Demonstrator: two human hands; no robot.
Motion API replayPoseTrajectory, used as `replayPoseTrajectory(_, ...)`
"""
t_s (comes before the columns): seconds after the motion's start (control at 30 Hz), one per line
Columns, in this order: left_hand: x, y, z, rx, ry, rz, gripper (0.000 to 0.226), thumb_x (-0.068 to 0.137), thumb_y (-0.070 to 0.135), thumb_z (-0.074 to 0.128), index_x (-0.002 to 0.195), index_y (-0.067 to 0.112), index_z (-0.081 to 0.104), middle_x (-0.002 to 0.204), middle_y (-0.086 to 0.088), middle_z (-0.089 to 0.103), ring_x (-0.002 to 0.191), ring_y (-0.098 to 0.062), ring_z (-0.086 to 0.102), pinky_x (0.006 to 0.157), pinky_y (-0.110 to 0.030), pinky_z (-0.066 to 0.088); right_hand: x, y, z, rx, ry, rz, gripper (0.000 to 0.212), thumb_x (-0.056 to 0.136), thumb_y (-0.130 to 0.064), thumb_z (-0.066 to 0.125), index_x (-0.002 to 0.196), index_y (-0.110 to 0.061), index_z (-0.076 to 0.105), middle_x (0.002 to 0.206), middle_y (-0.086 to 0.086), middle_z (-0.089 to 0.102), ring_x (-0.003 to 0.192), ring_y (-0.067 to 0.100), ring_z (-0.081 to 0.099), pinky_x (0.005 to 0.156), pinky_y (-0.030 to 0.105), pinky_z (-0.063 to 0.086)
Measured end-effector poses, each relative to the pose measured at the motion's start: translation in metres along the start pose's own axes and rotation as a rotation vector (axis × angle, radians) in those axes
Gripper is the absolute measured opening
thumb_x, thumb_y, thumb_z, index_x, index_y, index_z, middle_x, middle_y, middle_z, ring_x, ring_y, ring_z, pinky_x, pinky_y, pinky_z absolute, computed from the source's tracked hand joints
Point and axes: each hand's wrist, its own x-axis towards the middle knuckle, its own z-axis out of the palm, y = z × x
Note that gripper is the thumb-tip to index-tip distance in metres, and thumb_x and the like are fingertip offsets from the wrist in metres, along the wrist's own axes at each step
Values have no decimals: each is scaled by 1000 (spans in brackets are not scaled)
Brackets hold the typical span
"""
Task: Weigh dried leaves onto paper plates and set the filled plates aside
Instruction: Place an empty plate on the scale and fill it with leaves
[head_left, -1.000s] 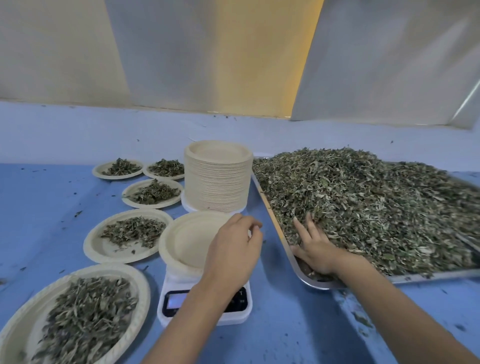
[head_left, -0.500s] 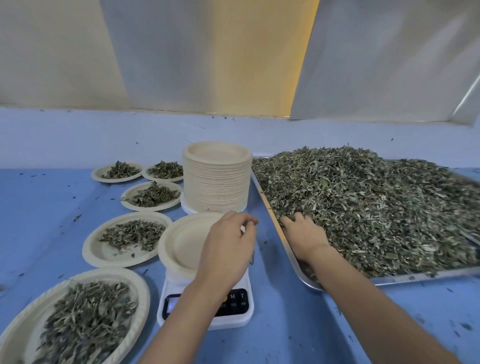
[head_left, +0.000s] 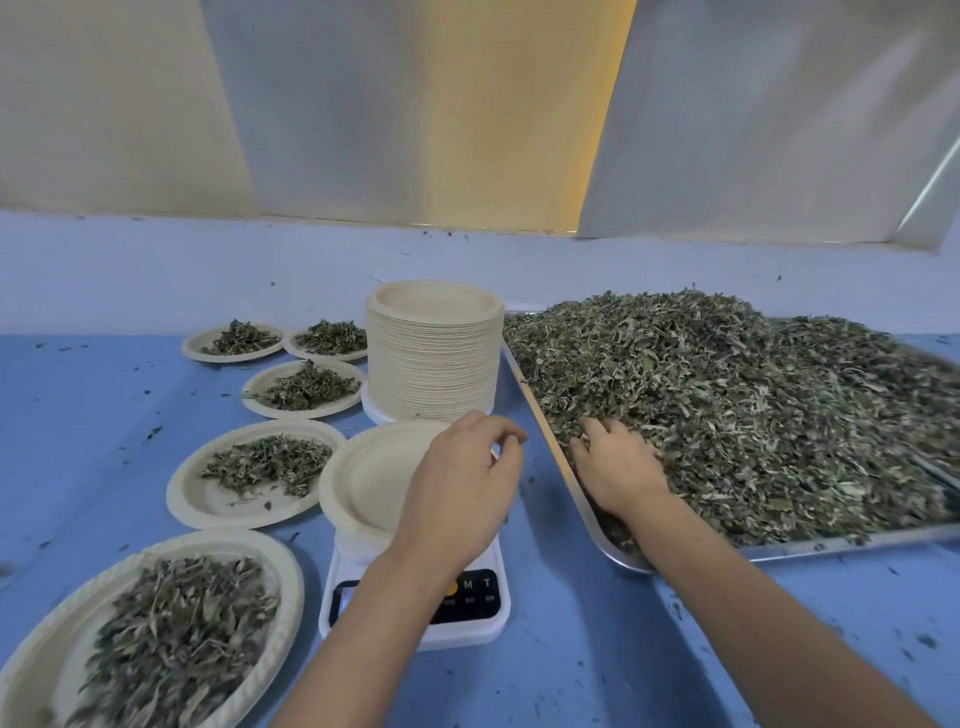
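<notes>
An empty paper plate (head_left: 363, 478) sits on a small white digital scale (head_left: 467, 623). My left hand (head_left: 457, 493) hovers over its right side, fingers curled and pinching the plate's rim. A large metal tray (head_left: 831, 545) to the right holds a high pile of dried leaves (head_left: 727, 405). My right hand (head_left: 613, 467) is dug into the near left part of the pile, its fingers curled round a clump of leaves. The scale's display is partly hidden by my left forearm.
A tall stack of paper plates (head_left: 434, 364) stands behind the scale. Several filled plates lie to the left on the blue table, the nearest (head_left: 285, 561) at the front left, another (head_left: 208, 499) behind it. Leaf crumbs are scattered on the table.
My right hand slid deeper into the pile and its fingers went from spread flat to curled into the leaves. The left hand stayed at the plate's rim.
</notes>
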Motion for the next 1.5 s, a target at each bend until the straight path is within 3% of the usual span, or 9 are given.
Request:
replayPoseTrajectory(0.17,-1,0,0,-11,-14,-12,21,95,24,45,98,31,66,96,17,58,72,2,59,72,-21,47,9,-1,4,108,74,-184,41,104,-29,30,143,-23,39,148,4,37,132,26,34,104,39,36)
replayPoseTrajectory(0.3,-2,1,-2,-20,-12,-6,20,95,24,45,92,35,62,94,17,58,64,-1,60,70,-22,48,13,7,8,-41,-182,-252,45,105,-33,20,150,-34,20,160,-5,11,141,26,17,111,46,29)
replayPoseTrajectory(0.5,-2,0,-2,14,-25,4,21,95,26,45,98,31,65,97,18,58,73,1,58,74,-24,47,8,0,9,-454,-95,-266,41,92,-6,42,132,-14,34,130,12,38,120,33,36,95,43,39)
replayPoseTrajectory(0.67,-2,0,-5,22,-30,12,22,96,25,44,98,31,65,98,17,58,68,-1,59,72,-23,46,9,-8,10,-427,-84,-247,28,98,-5,29,124,-7,40,126,15,40,116,32,40,89,40,44)
replayPoseTrajectory(0.9,1,-2,-6,-11,-24,-27,23,95,23,45,98,29,67,92,23,55,80,-5,61,73,-22,44,13,-1,1,180,154,-149,30,104,-15,27,124,-4,47,116,14,45,103,28,44,86,33,35)
replayPoseTrajectory(1.17,1,-3,-15,-54,34,-61,23,93,19,47,89,34,63,93,21,60,85,-6,62,67,-10,37,5,-8,-30,885,228,-16,25,105,-24,27,110,-11,48,84,2,54,52,-4,54,45,12,40)
replayPoseTrajectory(1.23,2,-2,-21,-84,87,-77,24,92,16,48,85,33,64,90,20,62,78,-2,61,66,-5,38,5,-16,-41,1087,224,43,25,105,-25,26,111,-15,48,97,3,56,77,-1,61,64,15,50)
replayPoseTrajectory(1.3,4,-2,-31,-139,141,-114,25,91,14,49,82,33,64,87,17,65,66,3,61,64,-9,41,5,-30,-53,1315,186,93,24,105,-26,28,114,-19,49,112,4,56,105,16,57,89,34,50)
replayPoseTrajectory(1.5,8,-15,-68,-229,330,-209,26,91,15,46,85,27,68,86,15,68,57,3,61,64,-29,47,-5,-95,-71,1527,119,-10,29,104,-23,32,121,-17,55,116,5,62,111,21,59,91,40,52)
